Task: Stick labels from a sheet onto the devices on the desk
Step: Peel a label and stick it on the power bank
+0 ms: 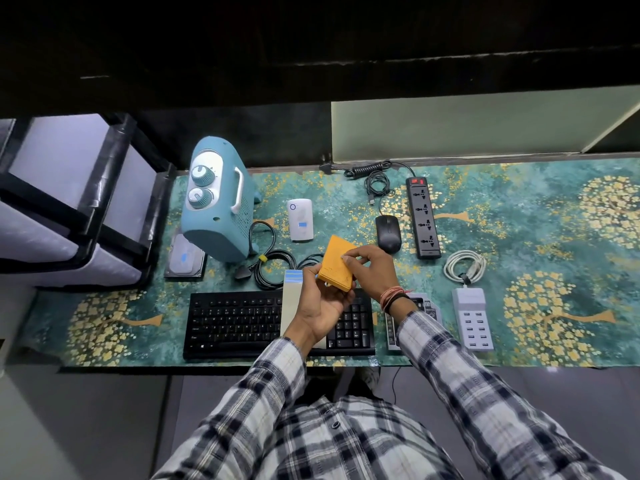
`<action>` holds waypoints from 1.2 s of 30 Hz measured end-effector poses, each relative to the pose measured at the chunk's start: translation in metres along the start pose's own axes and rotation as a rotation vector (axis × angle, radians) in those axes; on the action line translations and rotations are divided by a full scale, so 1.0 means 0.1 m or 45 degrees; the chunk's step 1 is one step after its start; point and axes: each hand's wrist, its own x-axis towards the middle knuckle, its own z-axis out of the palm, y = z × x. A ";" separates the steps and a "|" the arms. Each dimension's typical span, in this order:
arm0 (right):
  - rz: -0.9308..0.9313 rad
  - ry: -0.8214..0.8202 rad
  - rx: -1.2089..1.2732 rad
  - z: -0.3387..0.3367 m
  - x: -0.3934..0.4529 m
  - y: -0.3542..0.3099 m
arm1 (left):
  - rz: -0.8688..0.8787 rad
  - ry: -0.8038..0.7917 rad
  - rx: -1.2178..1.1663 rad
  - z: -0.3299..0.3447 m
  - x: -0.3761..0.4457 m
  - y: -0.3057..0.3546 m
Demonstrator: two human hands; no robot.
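My left hand holds an orange flat device up over the black keyboard, gripping its lower edge. My right hand rests its fingertips on the device's top face; whether a label is under them I cannot tell. The label sheet, a pale strip with blue labels at its top end, lies across the keyboard beside my left hand. A white power bank and a hard drive each carry a blue label.
A teal heater stands at the left with its coiled black cable. A mouse, power strip, white cable, USB charger hub and a grey device under my right wrist lie to the right.
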 end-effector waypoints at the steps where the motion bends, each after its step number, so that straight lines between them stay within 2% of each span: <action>1: -0.002 -0.006 -0.004 -0.01 0.00 -0.01 | 0.002 0.001 -0.001 0.00 0.00 0.00; 8: -0.054 -0.121 0.005 -0.04 0.00 -0.03 | -0.001 -0.002 -0.005 -0.02 0.02 0.03; 16: -0.056 -0.082 -0.043 -0.05 0.03 -0.03 | -0.028 -0.007 0.066 0.04 0.02 0.08; 21: -0.116 -0.141 -0.029 -0.08 0.01 -0.03 | -0.027 -0.019 0.063 0.01 0.04 0.09; 29: 0.066 -0.071 -0.140 -0.04 0.11 0.07 | -0.015 -0.043 0.135 -0.04 0.09 0.13; 31: 0.222 -0.054 0.026 -0.03 0.12 0.04 | 0.025 -0.015 0.270 -0.05 0.10 0.14; 33: 0.441 -0.037 0.381 -0.02 0.11 0.00 | 0.135 0.010 0.543 -0.03 0.11 0.16; 35: 0.593 -0.107 0.681 -0.02 0.10 -0.05 | 0.285 0.004 0.852 0.00 0.12 0.16; 36: 0.612 -0.152 0.728 -0.02 0.09 -0.06 | 0.352 0.008 0.964 0.00 0.12 0.15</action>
